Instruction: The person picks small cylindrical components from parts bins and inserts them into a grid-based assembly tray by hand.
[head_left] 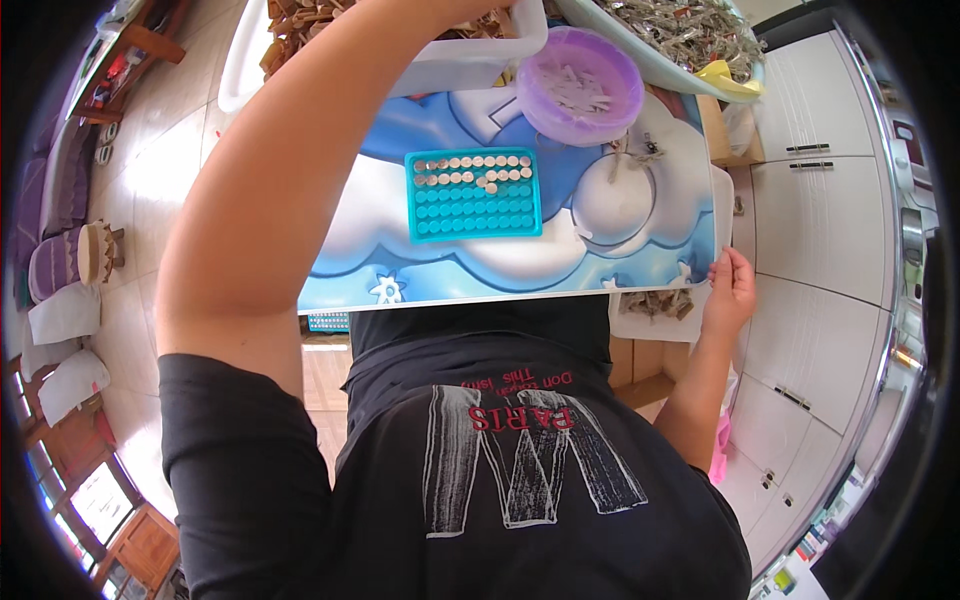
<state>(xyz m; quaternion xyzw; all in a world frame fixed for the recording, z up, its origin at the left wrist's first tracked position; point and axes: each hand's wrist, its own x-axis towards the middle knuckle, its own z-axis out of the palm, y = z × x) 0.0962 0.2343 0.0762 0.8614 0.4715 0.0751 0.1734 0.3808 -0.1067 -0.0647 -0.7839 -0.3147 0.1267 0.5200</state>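
A teal tray (475, 216) with rows of round slots lies on the cloud-patterned tabletop (400, 272). Small, round, pale discs (475, 163) fill its two far rows, and a few loose ones rest on top near the second row. My left arm stretches across the table's left side toward a white bin (480, 64). Of my left hand (480, 12) only a sliver shows at the top edge; its fingers are cut off. My right hand (733, 285) is at the table's near right corner, with curled fingers pinching its edge.
Brown pieces (310, 22) fill the white bin. Beyond the tray stands a purple bowl (620, 125) holding small white pieces. At the far right a wide basin (740, 85) is heaped with clear-wrapped items. White cabinets (815, 225) line the right side.
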